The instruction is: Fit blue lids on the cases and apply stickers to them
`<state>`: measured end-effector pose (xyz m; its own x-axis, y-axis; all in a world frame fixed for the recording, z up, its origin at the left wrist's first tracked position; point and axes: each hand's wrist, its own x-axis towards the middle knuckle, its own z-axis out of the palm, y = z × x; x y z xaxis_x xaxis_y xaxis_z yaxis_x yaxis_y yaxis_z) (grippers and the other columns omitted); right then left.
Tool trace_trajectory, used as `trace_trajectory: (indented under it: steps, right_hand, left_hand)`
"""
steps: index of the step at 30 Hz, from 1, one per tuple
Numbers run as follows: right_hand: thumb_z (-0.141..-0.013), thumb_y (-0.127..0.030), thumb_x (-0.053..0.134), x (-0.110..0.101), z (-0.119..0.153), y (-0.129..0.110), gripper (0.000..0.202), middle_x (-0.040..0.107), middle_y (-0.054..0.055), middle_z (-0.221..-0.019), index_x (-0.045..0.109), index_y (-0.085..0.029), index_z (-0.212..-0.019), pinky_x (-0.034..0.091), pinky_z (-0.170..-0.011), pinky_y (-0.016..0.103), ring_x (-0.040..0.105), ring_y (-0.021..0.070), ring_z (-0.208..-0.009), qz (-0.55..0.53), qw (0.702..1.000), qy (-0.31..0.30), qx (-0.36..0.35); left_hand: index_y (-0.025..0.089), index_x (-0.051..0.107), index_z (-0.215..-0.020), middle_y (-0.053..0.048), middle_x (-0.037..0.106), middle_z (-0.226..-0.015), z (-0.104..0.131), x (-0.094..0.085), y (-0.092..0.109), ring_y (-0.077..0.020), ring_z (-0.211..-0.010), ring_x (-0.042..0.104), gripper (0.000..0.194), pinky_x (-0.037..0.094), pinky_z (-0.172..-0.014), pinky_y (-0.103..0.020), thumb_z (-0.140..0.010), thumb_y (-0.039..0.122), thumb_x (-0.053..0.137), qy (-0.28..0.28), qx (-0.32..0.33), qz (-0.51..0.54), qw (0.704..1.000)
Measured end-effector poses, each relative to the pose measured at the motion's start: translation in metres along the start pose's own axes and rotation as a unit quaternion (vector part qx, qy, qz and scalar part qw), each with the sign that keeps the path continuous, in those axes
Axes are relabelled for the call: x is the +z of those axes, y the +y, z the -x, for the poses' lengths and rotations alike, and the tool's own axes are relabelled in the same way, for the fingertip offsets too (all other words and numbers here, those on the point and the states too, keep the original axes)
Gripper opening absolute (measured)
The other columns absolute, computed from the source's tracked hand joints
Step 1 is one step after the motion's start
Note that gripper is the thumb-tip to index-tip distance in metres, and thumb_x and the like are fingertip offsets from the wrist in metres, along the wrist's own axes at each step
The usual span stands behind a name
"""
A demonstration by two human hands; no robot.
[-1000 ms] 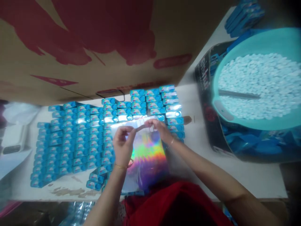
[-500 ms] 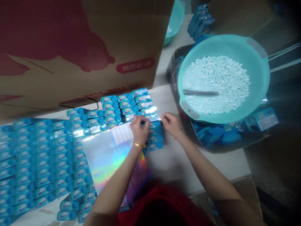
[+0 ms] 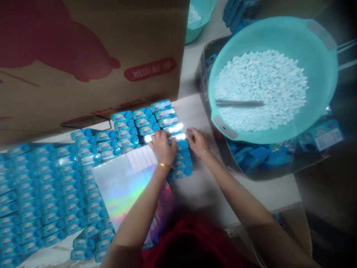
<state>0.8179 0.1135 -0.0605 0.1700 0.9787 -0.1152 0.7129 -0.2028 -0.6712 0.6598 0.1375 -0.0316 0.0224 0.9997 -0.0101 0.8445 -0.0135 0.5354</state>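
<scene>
My left hand [image 3: 163, 148], with a gold bangle, rests with curled fingers on the small blue tins; what lies under its fingertips is hidden. A shiny tin [image 3: 180, 137] shows between my hands. My right hand [image 3: 199, 143] is at that tin's right end, its thumb and forefinger apart. Other blue tins [image 3: 182, 163] are stacked just below, beside my left wrist. Under my left forearm lies a shiny rainbow-coloured sheet [image 3: 111, 182] with white label strips [image 3: 142, 158] at its upper edge.
Rows of blue tins [image 3: 50, 190] cover the table's left side. A large cardboard box [image 3: 92, 44] stands behind. To the right, a turquoise basin [image 3: 320, 74] of white pieces [image 3: 264, 82] with a dark stick [image 3: 240, 103] sits over a dark crate [image 3: 203, 70] of blue packages.
My right hand's thumb and forefinger have come apart from a pinch at the tin's end. My left hand has settled lower onto the tins. The camera view has shifted slightly.
</scene>
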Motion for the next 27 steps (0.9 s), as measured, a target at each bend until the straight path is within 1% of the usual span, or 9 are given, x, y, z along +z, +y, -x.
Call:
trace_trajectory:
  steps: [3, 5, 9, 12, 15, 16, 20, 23, 27]
  right_hand:
    - [-0.092, -0.026, 0.042, 0.007, 0.010, 0.008, 0.034, 0.062, 0.005, -0.086, 0.063, -0.021, -0.118, 0.040, -0.082, 0.035, 0.055, 0.0213, -0.087, -0.080, 0.996, 0.033, -0.026]
    - [-0.093, -0.020, 0.036, 0.012, 0.017, 0.015, 0.038, 0.060, 0.005, -0.087, 0.065, -0.022, -0.118, 0.041, -0.081, 0.034, 0.054, 0.0203, -0.087, -0.098, 0.993, 0.018, -0.060]
    - [-0.084, -0.007, 0.040, 0.014, 0.021, 0.031, 0.045, 0.060, 0.007, -0.087, 0.068, -0.022, -0.116, 0.040, -0.082, 0.036, 0.051, 0.0225, -0.090, -0.008, 0.993, -0.065, -0.103]
    - [-0.083, -0.007, 0.040, 0.003, 0.019, 0.027, 0.045, 0.061, 0.011, -0.093, 0.067, -0.017, -0.117, 0.040, -0.082, 0.039, 0.050, 0.0252, -0.091, 0.059, 0.994, -0.043, -0.083]
    - [-0.091, -0.016, 0.037, -0.004, 0.022, -0.006, 0.042, 0.060, 0.015, -0.104, 0.058, -0.015, -0.127, 0.039, -0.087, 0.044, 0.050, 0.0278, -0.097, 0.046, 0.994, 0.049, -0.081]
    - [-0.093, -0.018, 0.037, -0.002, 0.024, -0.024, 0.041, 0.059, 0.015, -0.108, 0.057, -0.016, -0.128, 0.039, -0.089, 0.045, 0.049, 0.0285, -0.100, 0.028, 0.993, 0.052, -0.104]
    - [-0.094, -0.016, 0.034, 0.038, 0.041, -0.105, 0.038, 0.058, 0.013, -0.116, 0.060, -0.020, -0.122, 0.039, -0.092, 0.043, 0.049, 0.0269, -0.104, -0.027, 0.968, -0.075, -0.239]
    - [-0.094, -0.012, 0.036, 0.084, 0.049, -0.145, 0.034, 0.060, 0.013, -0.110, 0.063, -0.017, -0.115, 0.043, -0.086, 0.039, 0.050, 0.0251, -0.098, 0.000, 0.952, -0.165, -0.259]
    - [-0.090, -0.006, 0.038, 0.116, 0.050, -0.154, 0.032, 0.058, 0.013, -0.103, 0.065, -0.016, -0.105, 0.043, -0.083, 0.039, 0.048, 0.0249, -0.094, 0.033, 0.950, -0.194, -0.244]
  left_hand:
    - [0.021, 0.063, -0.111, -0.013, 0.057, -0.118, 0.007, -0.006, -0.007, -0.0316, -0.106, 0.047, 0.029, 0.031, -0.086, -0.046, -0.085, 0.021, 0.049, -0.018, 0.056, -0.008, 0.998]
    - [0.025, 0.062, -0.116, -0.013, 0.053, -0.131, 0.015, -0.006, -0.010, -0.0330, -0.112, 0.044, 0.036, 0.031, -0.086, -0.048, -0.086, 0.015, 0.044, -0.053, 0.106, -0.024, 0.993]
    - [0.028, 0.059, -0.122, -0.011, 0.044, -0.145, 0.024, -0.004, -0.011, -0.0350, -0.120, 0.041, 0.043, 0.031, -0.087, -0.050, -0.086, 0.011, 0.043, -0.098, 0.140, -0.052, 0.984]
    - [0.026, 0.058, -0.123, -0.012, 0.046, -0.143, 0.021, -0.017, -0.022, -0.0324, -0.121, 0.042, 0.041, 0.034, -0.090, -0.048, -0.087, 0.014, 0.042, -0.100, 0.152, -0.028, 0.983]
    - [0.021, 0.057, -0.122, -0.013, 0.057, -0.125, 0.020, -0.053, -0.058, -0.0263, -0.113, 0.050, 0.035, 0.037, -0.093, -0.043, -0.091, 0.020, 0.041, -0.062, 0.143, 0.020, 0.988]
    - [0.020, 0.058, -0.119, -0.013, 0.061, -0.116, 0.021, -0.068, -0.074, -0.0250, -0.108, 0.052, 0.033, 0.039, -0.092, -0.041, -0.091, 0.023, 0.041, -0.042, 0.131, 0.025, 0.990]
    - [0.017, 0.063, -0.108, -0.011, 0.061, -0.099, 0.030, -0.115, -0.140, -0.0249, -0.098, 0.054, 0.027, 0.042, -0.089, -0.039, -0.091, 0.027, 0.044, 0.003, 0.095, -0.036, 0.995]
    - [0.018, 0.064, -0.109, -0.013, 0.059, -0.103, 0.034, -0.120, -0.167, -0.0245, -0.099, 0.053, 0.029, 0.042, -0.089, -0.039, -0.091, 0.027, 0.043, -0.020, 0.116, -0.070, 0.991]
    - [0.021, 0.066, -0.107, -0.011, 0.059, -0.102, 0.036, -0.107, -0.178, -0.0226, -0.095, 0.053, 0.029, 0.043, -0.087, -0.037, -0.090, 0.025, 0.043, -0.017, 0.128, -0.062, 0.990]
